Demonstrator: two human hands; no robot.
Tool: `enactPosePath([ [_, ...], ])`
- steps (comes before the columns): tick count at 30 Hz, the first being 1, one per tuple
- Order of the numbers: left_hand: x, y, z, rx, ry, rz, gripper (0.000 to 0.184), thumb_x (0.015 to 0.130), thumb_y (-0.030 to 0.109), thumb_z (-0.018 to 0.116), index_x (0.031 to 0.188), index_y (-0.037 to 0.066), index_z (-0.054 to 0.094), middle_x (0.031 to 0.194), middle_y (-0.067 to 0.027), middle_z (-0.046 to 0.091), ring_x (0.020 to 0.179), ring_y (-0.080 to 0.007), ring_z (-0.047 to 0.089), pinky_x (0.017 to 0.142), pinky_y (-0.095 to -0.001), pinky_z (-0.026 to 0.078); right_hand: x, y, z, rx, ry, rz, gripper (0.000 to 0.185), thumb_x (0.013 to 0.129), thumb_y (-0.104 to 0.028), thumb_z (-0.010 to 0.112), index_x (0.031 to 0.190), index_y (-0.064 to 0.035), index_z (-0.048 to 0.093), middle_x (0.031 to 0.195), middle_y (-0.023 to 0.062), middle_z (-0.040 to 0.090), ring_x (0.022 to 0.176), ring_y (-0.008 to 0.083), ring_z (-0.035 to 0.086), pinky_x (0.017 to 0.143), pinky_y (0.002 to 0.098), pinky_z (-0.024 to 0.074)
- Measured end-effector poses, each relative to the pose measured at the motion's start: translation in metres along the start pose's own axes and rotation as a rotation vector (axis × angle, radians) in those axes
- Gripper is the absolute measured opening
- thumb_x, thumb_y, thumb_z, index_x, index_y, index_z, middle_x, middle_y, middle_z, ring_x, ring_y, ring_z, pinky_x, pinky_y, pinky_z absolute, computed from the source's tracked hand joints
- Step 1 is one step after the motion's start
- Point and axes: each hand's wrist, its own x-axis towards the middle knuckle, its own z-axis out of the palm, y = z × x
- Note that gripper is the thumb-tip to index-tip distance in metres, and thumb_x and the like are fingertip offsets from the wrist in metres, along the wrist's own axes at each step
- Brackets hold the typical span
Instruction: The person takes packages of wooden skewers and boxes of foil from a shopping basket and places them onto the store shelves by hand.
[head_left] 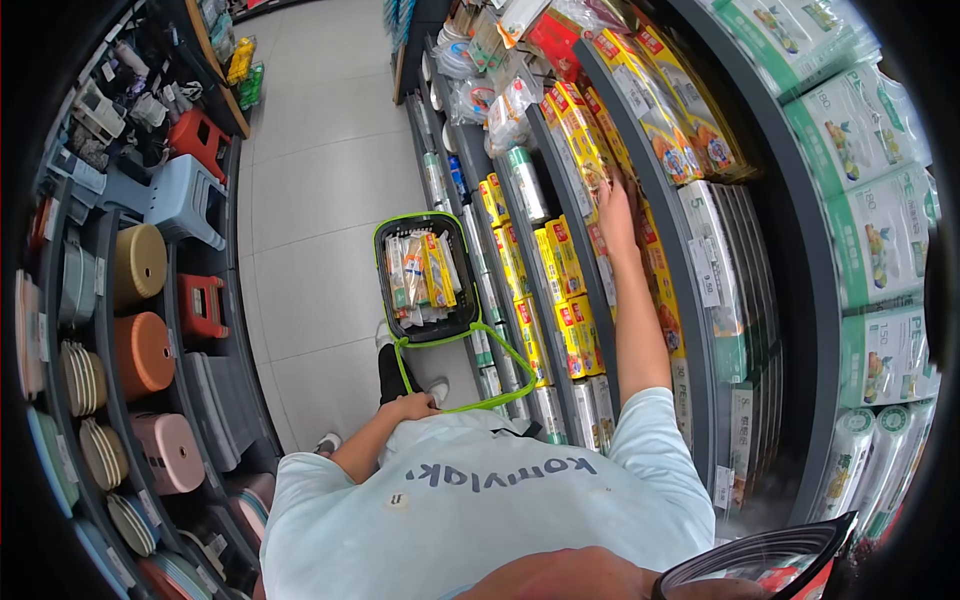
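My right hand [617, 208] reaches onto a shelf on the right and touches the yellow boxes [580, 122] there; its fingertips are partly hidden among them, so a grip cannot be made out. Down by my waist, my left hand [412, 405] is closed on the green handle [463, 408] of a shopping basket. The black basket [433, 331] with a green rim is in front of me, filled with several flat yellow, white and orange packages [420, 272].
Grey shelves [808, 258] with wrapped white-green packs [880, 240] stand at the right. Left shelves hold stools [180, 200], an orange round container [144, 354] and a pink one [167, 452]. Tiled floor [310, 190] runs between them. A shoe [329, 442] shows near my left arm.
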Motion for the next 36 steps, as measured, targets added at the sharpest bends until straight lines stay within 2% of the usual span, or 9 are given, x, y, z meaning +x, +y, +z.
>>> enactPosePath([
  [3,0.003,-0.006,0.006,-0.014,-0.042,-0.010,0.064,0.083,0.068,0.057,0.119,0.015,0.068,0.121,-0.0122,0.067,0.115,-0.0349,0.060,0.095,-0.0570,0.042,0.002,0.010,0.005,0.073,0.006,-0.012,0.043,0.100,-0.020,0.048,0.140,-0.0026,0.045,0.128,0.0273,0.048,0.122,0.0439,0.046,0.102,0.0473,0.0393],
  [4,0.002,-0.006,0.006,-0.024,-0.045,-0.012,0.065,0.083,0.069,0.057,0.120,0.016,0.068,0.122,-0.0115,0.066,0.117,-0.0346,0.059,0.096,-0.0577,0.041,0.003,0.013,0.005,0.072,0.007,-0.005,0.043,0.100,-0.020,0.048,0.140,-0.0026,0.045,0.128,0.0273,0.048,0.122,0.0439,0.046,0.102,0.0473,0.0393],
  [6,0.000,-0.005,0.006,-0.025,-0.047,-0.025,0.065,0.083,0.069,0.057,0.119,0.016,0.068,0.123,-0.0114,0.066,0.117,-0.0340,0.059,0.097,-0.0580,0.040,0.004,0.016,0.004,0.050,-0.006,-0.072,0.043,0.103,-0.020,0.043,0.139,0.0042,0.044,0.137,0.0266,0.047,0.131,0.0406,0.043,0.109,0.0418,0.0339],
  [9,0.010,-0.017,0.018,-0.031,-0.033,-0.025,0.065,0.083,0.069,0.057,0.119,0.016,0.068,0.123,-0.0113,0.066,0.118,-0.0333,0.058,0.097,-0.0579,0.039,0.008,0.034,0.012,0.109,0.004,-0.092,0.042,0.102,-0.019,0.044,0.137,0.0049,0.047,0.135,0.0267,0.050,0.129,0.0402,0.044,0.109,0.0418,0.0340],
  [15,0.010,-0.017,0.024,-0.022,-0.005,-0.018,0.064,0.082,0.067,0.058,0.117,0.015,0.069,0.121,-0.0106,0.067,0.115,-0.0325,0.060,0.095,-0.0557,0.041,0.004,0.021,-0.004,0.059,-0.065,-0.017,0.044,0.101,-0.020,0.047,0.137,0.0040,0.047,0.135,0.0271,0.051,0.127,0.0396,0.047,0.109,0.0417,0.0349],
  [27,0.002,-0.004,0.024,-0.002,0.019,-0.043,0.062,0.082,0.067,0.060,0.117,0.016,0.068,0.121,-0.0103,0.067,0.115,-0.0319,0.060,0.095,-0.0555,0.041,0.003,0.022,-0.006,0.036,-0.029,-0.093,0.041,0.100,-0.020,0.050,0.134,0.0023,0.051,0.128,0.0265,0.056,0.120,0.0413,0.052,0.104,0.0436,0.0391],
  [36,0.018,-0.015,0.030,-0.029,-0.005,-0.048,0.063,0.082,0.066,0.060,0.119,0.016,0.067,0.124,-0.0098,0.065,0.118,-0.0315,0.058,0.097,-0.0566,0.039,-0.001,0.021,-0.005,0.108,-0.039,-0.127,0.042,0.102,-0.020,0.047,0.137,0.0022,0.048,0.132,0.0271,0.052,0.126,0.0405,0.047,0.107,0.0426,0.0366],
])
